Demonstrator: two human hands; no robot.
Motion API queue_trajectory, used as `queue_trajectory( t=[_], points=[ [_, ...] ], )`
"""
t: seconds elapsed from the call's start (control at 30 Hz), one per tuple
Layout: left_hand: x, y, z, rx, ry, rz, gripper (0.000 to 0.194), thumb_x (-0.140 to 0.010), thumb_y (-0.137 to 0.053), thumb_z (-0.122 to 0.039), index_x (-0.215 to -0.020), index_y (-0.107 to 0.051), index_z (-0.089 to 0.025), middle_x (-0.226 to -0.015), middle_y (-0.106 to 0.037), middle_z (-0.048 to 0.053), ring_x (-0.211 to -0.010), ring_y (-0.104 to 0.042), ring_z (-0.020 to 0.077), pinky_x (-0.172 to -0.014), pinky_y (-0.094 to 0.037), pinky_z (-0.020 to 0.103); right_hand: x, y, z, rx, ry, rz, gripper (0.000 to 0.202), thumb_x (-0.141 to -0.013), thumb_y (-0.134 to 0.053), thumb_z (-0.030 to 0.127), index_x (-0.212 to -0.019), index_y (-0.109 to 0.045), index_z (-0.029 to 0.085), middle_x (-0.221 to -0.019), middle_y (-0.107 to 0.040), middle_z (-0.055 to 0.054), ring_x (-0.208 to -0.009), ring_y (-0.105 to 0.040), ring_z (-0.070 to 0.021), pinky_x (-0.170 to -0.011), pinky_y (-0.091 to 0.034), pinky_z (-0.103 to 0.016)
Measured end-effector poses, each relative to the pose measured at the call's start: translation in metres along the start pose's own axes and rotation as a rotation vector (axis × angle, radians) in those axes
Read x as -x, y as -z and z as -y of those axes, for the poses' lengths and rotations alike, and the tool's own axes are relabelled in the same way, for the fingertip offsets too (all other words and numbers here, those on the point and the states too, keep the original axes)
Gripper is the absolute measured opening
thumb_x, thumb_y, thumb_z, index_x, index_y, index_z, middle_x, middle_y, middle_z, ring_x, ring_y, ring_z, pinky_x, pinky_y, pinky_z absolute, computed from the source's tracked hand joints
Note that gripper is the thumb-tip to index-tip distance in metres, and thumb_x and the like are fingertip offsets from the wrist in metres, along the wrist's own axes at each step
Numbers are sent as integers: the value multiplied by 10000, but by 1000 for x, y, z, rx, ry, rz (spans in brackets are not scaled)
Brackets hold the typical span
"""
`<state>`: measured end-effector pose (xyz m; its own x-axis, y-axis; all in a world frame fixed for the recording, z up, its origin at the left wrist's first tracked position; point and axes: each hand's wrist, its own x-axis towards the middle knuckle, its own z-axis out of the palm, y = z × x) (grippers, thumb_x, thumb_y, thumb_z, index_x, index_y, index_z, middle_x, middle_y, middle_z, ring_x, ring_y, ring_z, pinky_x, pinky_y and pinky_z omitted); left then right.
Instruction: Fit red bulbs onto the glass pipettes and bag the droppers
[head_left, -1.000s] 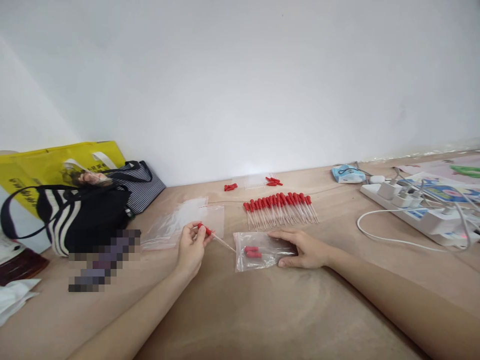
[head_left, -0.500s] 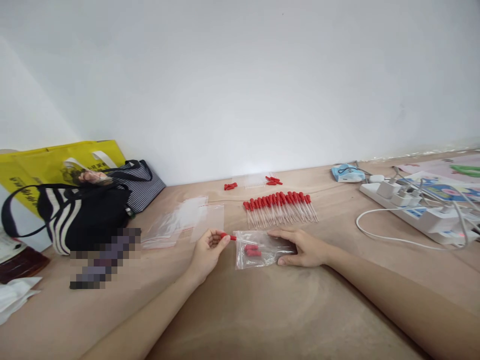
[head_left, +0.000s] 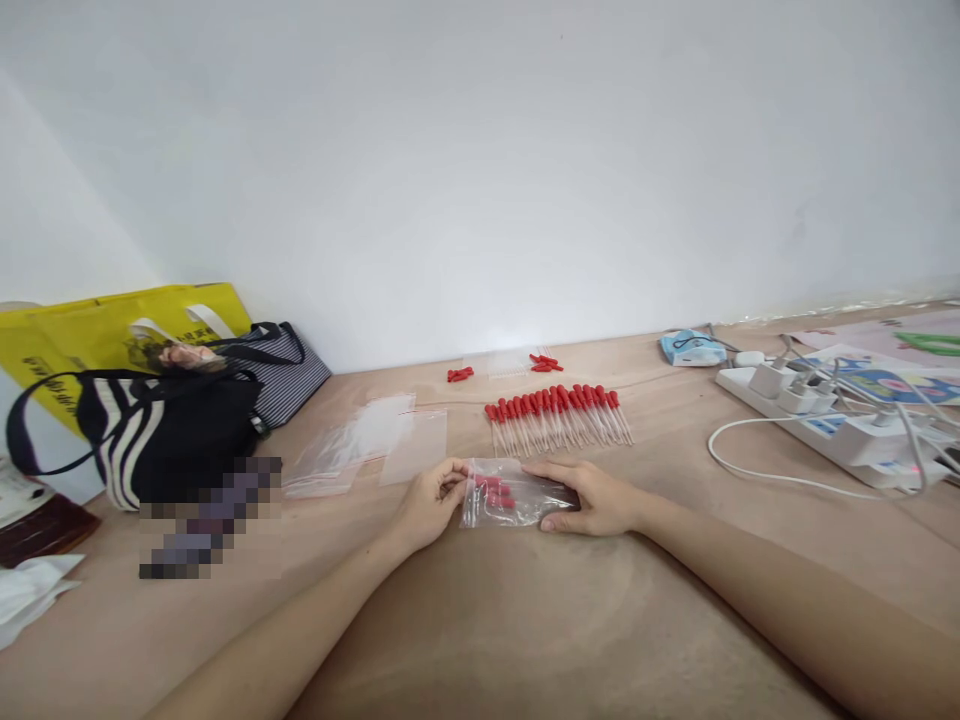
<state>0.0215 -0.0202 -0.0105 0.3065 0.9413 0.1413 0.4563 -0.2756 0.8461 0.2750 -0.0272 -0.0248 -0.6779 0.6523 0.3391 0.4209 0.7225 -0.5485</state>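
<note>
A clear zip bag (head_left: 529, 500) lies on the table between my hands, with several red-capped droppers (head_left: 501, 492) inside near its left end. My left hand (head_left: 436, 500) has its fingers closed on the bag's left edge, at the opening. My right hand (head_left: 589, 497) rests on the bag's right end, thumb and fingers spread apart. Behind the bag, a row of red-capped clear droppers (head_left: 559, 405) lies side by side. To the left are flat clear bags (head_left: 360, 440).
Loose red caps (head_left: 460, 375) and more red caps (head_left: 546, 363) lie near the wall. A black bag (head_left: 180, 430) and a yellow bag (head_left: 97, 325) stand at left. At right are a blue mask (head_left: 692, 348) and a power strip (head_left: 817, 425) with cables.
The dropper that my left hand held at the bag's mouth is now inside the bag. My left hand has moved right onto the bag's edge; the bag and my right hand shifted slightly left.
</note>
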Motion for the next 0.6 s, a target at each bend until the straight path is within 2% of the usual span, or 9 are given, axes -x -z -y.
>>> queue_trajectory(
  t=[0.17,0.27,0.47,0.6],
  points=[
    [-2,-4,-4,-157,-23,-78,114,-761,-467,-288,-763,-504,-181,-639,-656,-9,-566,-586,138,-525,-409,217,1,-1,-1,27,3,-17,688,-705,-591,492,-1275,-385,166,-1218,-491,-133,-1082,-478,-237,-902,-394,-391],
    [-1,-8,-3,-200,4,-116,136,-741,-495,-301,-714,-543,-177,-599,-643,-6,-515,-570,137,-477,-390,209,4,2,-2,61,-26,-29,663,-709,-587,492,-1254,-414,154,-1188,-510,-138,-1059,-490,-236,-889,-403,-389],
    [3,-6,4,-69,-20,-29,205,-737,-512,-333,-760,-631,-167,-682,-665,20,-613,-595,152,-558,-432,220,9,6,-3,90,-42,-46,579,-752,-556,451,-1237,-433,159,-1163,-517,-134,-1035,-500,-227,-873,-413,-381],
    [-12,6,5,-70,43,-261,182,-680,-541,-292,-769,-618,-155,-683,-636,11,-601,-568,134,-563,-426,219,8,5,-1,98,-27,-36,509,-783,-530,407,-1216,-450,153,-1131,-532,-135,-1010,-511,-221,-854,-425,-373]
  ],
)
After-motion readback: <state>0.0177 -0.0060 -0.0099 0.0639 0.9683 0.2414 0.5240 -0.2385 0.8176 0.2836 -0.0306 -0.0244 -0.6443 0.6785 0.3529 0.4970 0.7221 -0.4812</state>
